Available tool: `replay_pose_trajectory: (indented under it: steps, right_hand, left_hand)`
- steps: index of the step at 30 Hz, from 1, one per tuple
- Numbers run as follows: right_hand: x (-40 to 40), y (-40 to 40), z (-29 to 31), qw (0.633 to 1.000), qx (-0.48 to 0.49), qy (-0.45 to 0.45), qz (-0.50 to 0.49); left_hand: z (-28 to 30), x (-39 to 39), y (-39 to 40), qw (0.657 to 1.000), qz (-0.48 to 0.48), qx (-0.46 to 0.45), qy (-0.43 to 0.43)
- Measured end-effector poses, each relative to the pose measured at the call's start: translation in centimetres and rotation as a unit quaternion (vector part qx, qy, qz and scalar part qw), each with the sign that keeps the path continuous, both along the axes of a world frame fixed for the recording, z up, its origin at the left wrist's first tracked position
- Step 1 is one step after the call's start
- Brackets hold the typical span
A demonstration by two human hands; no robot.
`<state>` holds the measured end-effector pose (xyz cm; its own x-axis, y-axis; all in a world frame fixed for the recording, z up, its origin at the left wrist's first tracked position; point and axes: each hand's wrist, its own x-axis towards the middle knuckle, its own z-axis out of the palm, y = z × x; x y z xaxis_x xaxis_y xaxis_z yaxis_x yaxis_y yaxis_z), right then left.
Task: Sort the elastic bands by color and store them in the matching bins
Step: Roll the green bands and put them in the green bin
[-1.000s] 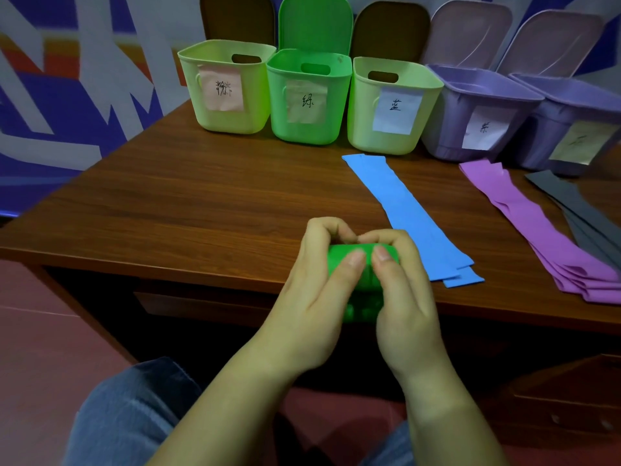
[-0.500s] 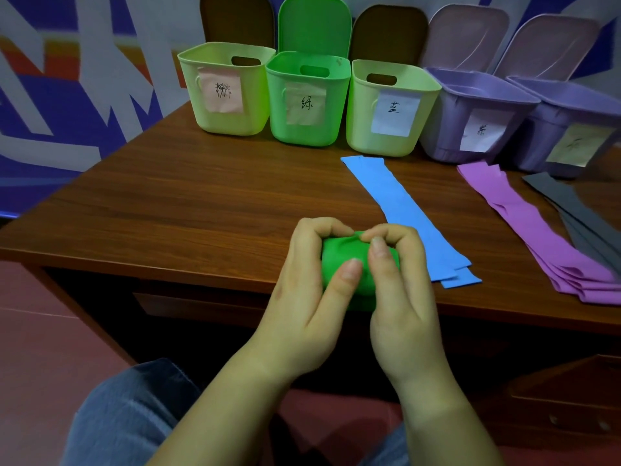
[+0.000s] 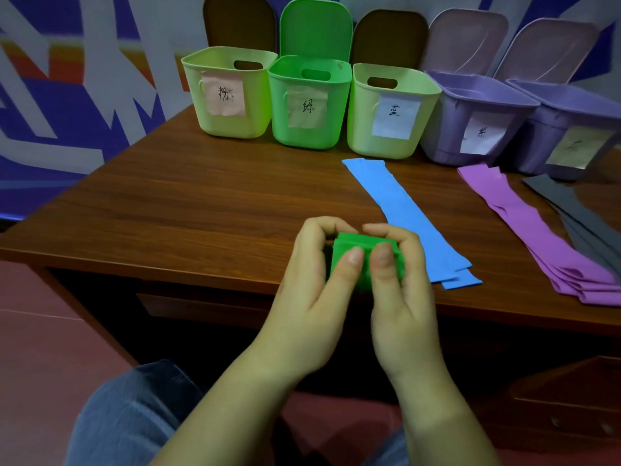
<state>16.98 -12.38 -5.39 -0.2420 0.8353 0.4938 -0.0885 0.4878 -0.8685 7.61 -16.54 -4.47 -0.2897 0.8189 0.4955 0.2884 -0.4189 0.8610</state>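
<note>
My left hand [image 3: 312, 297] and my right hand [image 3: 400, 297] both grip a rolled-up green elastic band [image 3: 353, 250] over the table's front edge. Blue bands [image 3: 406, 216] lie flat in a strip right of my hands. Purple bands [image 3: 537, 233] and grey bands [image 3: 578, 216] lie further right. At the back stands a row of open bins: a pale green bin with a pink label [image 3: 228, 92], a green bin [image 3: 309, 105], a pale green bin with a blue label [image 3: 389, 112], and two purple bins [image 3: 477, 119] [image 3: 571, 129].
The brown wooden table [image 3: 201, 210] has a drawer front under its near edge. Bin lids stand upright behind the bins against a blue patterned wall. My knee in jeans [image 3: 127, 415] shows below the table.
My fingers have kept rolling the green band tighter; the hanging tail seen a second ago is now gathered into the roll. The hands stay in the same place.
</note>
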Motion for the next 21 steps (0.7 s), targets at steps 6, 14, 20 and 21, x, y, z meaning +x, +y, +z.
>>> replay_pose_trajectory:
  steps: [6, 14, 20, 21]
  right_hand:
    - [-0.15, -0.18, -0.27, 0.999, 0.027, -0.016, 0.010]
    - [-0.01, -0.05, 0.10, 1.000, -0.005, 0.009, 0.023]
    - [0.01, 0.11, 0.15, 0.998, 0.046, -0.004, 0.030]
    - [0.14, 0.16, 0.20, 0.998, 0.045, -0.002, 0.036]
  left_hand:
    - [-0.17, 0.01, 0.07, 0.997, -0.010, -0.059, -0.043]
    - [0.06, 0.01, 0.04, 0.999, -0.004, -0.014, 0.037]
    - [0.26, 0.24, 0.42, 0.997, 0.002, -0.063, -0.034]
    - [0.25, 0.31, 0.47, 0.998, 0.018, -0.061, -0.024]
